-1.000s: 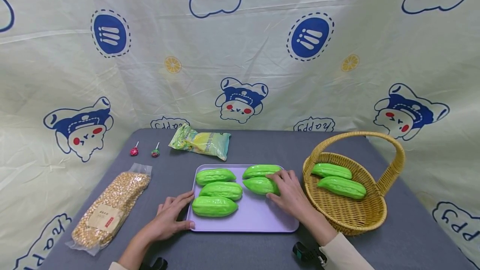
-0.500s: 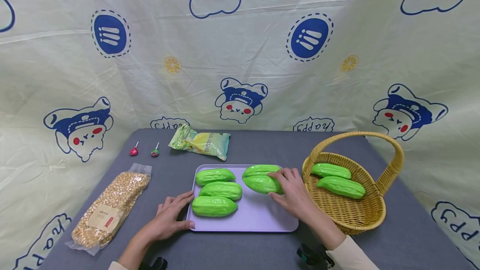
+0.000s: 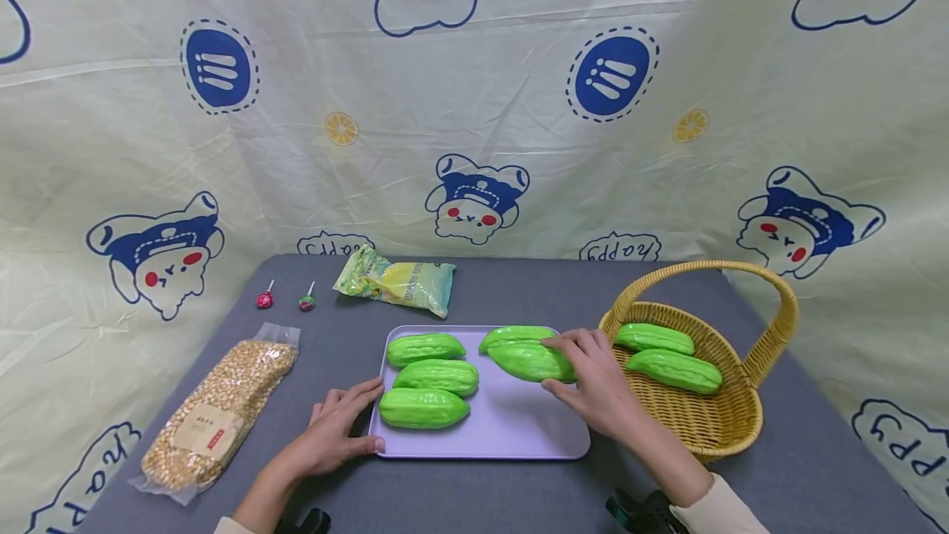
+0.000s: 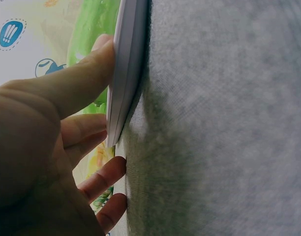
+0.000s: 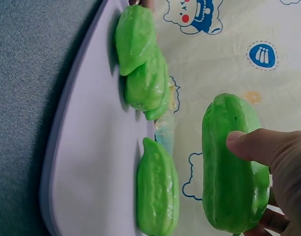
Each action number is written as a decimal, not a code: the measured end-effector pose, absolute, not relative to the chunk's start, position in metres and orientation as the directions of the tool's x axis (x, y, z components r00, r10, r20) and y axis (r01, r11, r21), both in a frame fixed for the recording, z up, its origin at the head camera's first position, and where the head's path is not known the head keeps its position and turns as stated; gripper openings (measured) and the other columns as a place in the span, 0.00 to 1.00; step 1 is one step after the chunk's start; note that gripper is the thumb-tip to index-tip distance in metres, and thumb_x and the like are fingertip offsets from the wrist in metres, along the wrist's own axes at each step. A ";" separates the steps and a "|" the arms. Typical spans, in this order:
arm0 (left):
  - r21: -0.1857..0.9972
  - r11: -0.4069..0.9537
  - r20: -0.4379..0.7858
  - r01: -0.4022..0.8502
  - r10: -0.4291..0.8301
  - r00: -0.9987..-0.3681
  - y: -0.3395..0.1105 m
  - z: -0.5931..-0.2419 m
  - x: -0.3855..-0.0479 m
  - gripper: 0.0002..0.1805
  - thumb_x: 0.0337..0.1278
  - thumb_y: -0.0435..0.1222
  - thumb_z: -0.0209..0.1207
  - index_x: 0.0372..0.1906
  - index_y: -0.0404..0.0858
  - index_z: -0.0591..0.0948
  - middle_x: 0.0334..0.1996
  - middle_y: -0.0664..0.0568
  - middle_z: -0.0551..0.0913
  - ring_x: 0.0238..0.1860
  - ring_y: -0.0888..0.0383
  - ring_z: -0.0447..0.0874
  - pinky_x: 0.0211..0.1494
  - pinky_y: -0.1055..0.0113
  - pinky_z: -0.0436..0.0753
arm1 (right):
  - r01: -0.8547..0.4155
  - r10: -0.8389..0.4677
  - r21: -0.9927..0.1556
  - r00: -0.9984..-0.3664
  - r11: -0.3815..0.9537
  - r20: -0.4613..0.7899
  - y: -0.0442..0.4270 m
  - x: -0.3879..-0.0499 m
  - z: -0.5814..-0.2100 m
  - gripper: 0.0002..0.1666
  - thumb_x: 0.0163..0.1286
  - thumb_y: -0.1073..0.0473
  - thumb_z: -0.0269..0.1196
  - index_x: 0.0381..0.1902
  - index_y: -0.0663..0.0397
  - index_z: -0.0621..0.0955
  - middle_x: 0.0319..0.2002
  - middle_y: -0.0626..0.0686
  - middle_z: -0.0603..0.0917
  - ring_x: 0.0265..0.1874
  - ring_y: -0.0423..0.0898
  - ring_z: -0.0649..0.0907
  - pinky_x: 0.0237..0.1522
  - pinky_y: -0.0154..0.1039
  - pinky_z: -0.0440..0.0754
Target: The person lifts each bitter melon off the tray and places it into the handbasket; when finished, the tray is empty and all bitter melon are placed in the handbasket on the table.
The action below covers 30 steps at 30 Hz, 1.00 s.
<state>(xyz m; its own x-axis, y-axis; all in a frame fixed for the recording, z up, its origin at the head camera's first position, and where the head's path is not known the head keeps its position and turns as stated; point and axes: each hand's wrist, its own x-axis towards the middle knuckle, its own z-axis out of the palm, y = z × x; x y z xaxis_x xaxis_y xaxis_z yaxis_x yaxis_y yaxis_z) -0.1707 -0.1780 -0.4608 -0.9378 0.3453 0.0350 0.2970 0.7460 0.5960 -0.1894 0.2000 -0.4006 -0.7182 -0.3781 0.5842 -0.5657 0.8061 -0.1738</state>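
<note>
My right hand [image 3: 596, 381] pinches a green bitter melon [image 3: 532, 361] by its right end, thumb on the near side and fingers beyond. In the right wrist view this bitter melon [image 5: 234, 172] hangs above the tray, apart from it. Behind it another bitter melon [image 3: 511, 336] lies on the lilac tray [image 3: 519, 431], partly covered. Three more bitter melons [image 3: 437, 377] lie in a column at the tray's left. My left hand [image 3: 334, 431] rests on the tray's left edge with fingers extended; in the left wrist view its thumb touches the tray rim [image 4: 126, 64].
To the right stands a wicker basket [image 3: 689, 427] with a raised handle and two bitter melons [image 3: 675, 371] inside. A bag of corn kernels [image 3: 222, 410] lies at left. Behind the tray are a green-yellow snack packet [image 3: 400, 283] and two lollipops, one red [image 3: 265, 298], one green [image 3: 307, 301].
My right hand has lifted the nearer right-hand bitter melon off the tray and carried it a little to the right. The left hand has stayed in place.
</note>
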 end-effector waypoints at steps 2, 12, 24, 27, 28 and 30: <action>0.595 0.745 0.040 0.301 0.347 -0.937 -0.178 -0.461 -0.171 0.43 0.41 0.50 0.68 0.67 0.42 0.69 0.69 0.53 0.66 0.53 0.55 0.63 0.46 0.62 0.57 | -0.574 -0.382 -0.167 -0.707 0.802 0.595 0.202 -0.187 -0.398 0.33 0.43 0.56 0.77 0.50 0.53 0.80 0.42 0.52 0.78 0.42 0.48 0.72 0.41 0.44 0.69; 0.594 0.746 0.034 0.300 0.349 -0.936 -0.178 -0.461 -0.171 0.43 0.42 0.50 0.68 0.67 0.42 0.68 0.69 0.52 0.65 0.53 0.54 0.63 0.46 0.61 0.57 | -0.593 -0.390 -0.174 -0.694 0.786 0.605 0.215 -0.174 -0.385 0.34 0.42 0.57 0.77 0.51 0.53 0.80 0.43 0.51 0.78 0.44 0.47 0.70 0.43 0.46 0.69; 0.597 0.745 0.029 0.299 0.352 -0.936 -0.178 -0.460 -0.171 0.43 0.42 0.50 0.68 0.67 0.42 0.68 0.69 0.53 0.65 0.53 0.55 0.63 0.46 0.61 0.57 | -0.579 -0.388 -0.140 -0.687 0.803 0.614 0.242 -0.158 -0.376 0.34 0.41 0.59 0.77 0.50 0.52 0.80 0.44 0.50 0.78 0.44 0.46 0.70 0.44 0.40 0.65; 0.597 0.744 0.028 0.301 0.355 -0.934 -0.179 -0.460 -0.171 0.43 0.42 0.51 0.68 0.67 0.42 0.68 0.70 0.52 0.65 0.52 0.55 0.63 0.46 0.62 0.57 | -0.554 -0.370 -0.148 -0.709 0.820 0.601 0.250 -0.153 -0.376 0.34 0.41 0.59 0.76 0.50 0.52 0.80 0.44 0.50 0.78 0.44 0.46 0.70 0.44 0.41 0.64; 0.597 0.743 0.029 0.301 0.356 -0.934 -0.179 -0.460 -0.171 0.43 0.42 0.50 0.68 0.67 0.41 0.68 0.70 0.52 0.65 0.53 0.55 0.63 0.46 0.62 0.57 | -0.550 -0.367 -0.148 -0.710 0.822 0.601 0.252 -0.152 -0.376 0.34 0.41 0.59 0.76 0.51 0.51 0.80 0.44 0.50 0.78 0.44 0.46 0.70 0.44 0.41 0.64; 0.597 0.743 0.029 0.302 0.356 -0.934 -0.179 -0.460 -0.171 0.43 0.42 0.51 0.68 0.67 0.41 0.68 0.70 0.52 0.65 0.53 0.55 0.63 0.46 0.61 0.57 | -0.539 -0.358 -0.146 -0.714 0.830 0.602 0.257 -0.149 -0.376 0.35 0.40 0.59 0.76 0.51 0.51 0.80 0.44 0.50 0.78 0.44 0.46 0.69 0.44 0.41 0.64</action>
